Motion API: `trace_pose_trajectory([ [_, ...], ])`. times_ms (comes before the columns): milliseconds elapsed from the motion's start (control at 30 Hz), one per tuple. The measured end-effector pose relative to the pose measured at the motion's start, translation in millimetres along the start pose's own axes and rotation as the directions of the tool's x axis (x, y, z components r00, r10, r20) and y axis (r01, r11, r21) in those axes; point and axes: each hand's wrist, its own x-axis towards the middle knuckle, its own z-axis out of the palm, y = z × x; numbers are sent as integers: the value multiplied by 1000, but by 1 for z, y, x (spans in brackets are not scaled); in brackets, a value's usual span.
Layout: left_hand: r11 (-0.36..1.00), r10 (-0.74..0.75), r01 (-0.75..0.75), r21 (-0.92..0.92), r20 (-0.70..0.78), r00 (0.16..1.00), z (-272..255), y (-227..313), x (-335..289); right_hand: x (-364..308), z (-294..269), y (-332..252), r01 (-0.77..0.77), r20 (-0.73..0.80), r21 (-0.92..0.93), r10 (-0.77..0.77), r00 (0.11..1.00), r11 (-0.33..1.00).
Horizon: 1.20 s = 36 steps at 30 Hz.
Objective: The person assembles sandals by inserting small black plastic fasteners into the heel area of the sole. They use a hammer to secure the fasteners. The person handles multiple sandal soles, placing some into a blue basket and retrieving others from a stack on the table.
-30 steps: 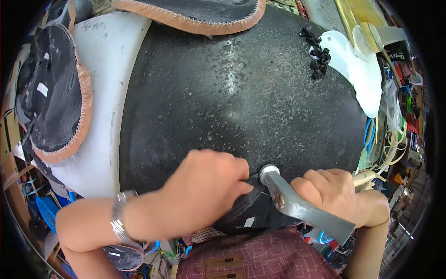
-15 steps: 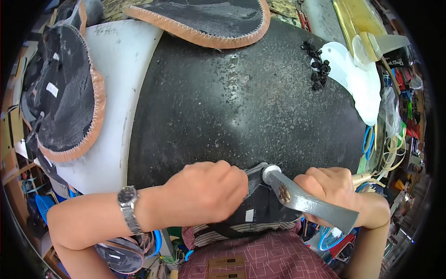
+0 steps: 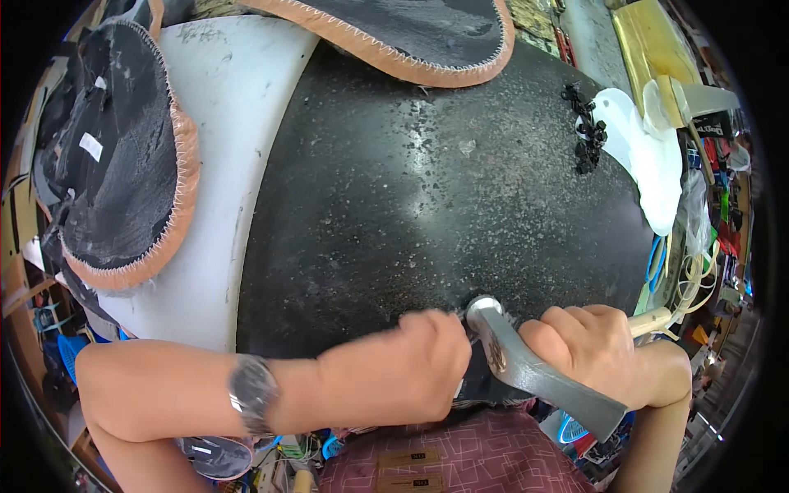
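Note:
My right hand (image 3: 583,349) is wrapped round the wooden handle of a hammer (image 3: 546,378); the handle's end sticks out to the right. The round face of the grey metal head rests at the near edge of the black work surface (image 3: 378,205). My left hand (image 3: 386,370), blurred and closed, is just left of the hammer head. Under its fingers is a black piece (image 3: 489,388) with a small white label, mostly hidden by the hand and hammer. What the left fingertips grip is out of sight.
Black shoe-like pieces with stitched tan edges lie at the left (image 3: 123,156) and far side (image 3: 411,37). A white board (image 3: 205,164) lies under the left one. Small black bits (image 3: 588,131), a white sheet (image 3: 653,172) and a translucent container (image 3: 657,107) are at the right.
My left hand has moved right, close to the hammer head, and covers more of the black piece. The grey strip seen earlier between hand and hammer is hidden now. My right hand still holds the hammer.

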Motion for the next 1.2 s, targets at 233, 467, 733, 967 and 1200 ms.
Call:
trace_pose_trajectory([
  [233,982,121,-118,149,-9,993,1,4,-16,6,5,8,56,-71,238,-40,997,970],
  [467,950,173,-164,265,-14,985,6,10,-19,6,5,-11,-9,-50,169,18,999,986],
  [733,987,59,-68,-149,-63,996,-2,-3,-33,15,12,-16,18,-67,185,-6,998,983],
  [967,997,71,-75,-29,-117,991,-3,4,-46,26,8,-19,78,-46,220,-70,997,972],
  [1200,952,-127,93,-293,-97,987,-5,11,-61,32,12,-20,115,-56,214,-105,993,970],
])
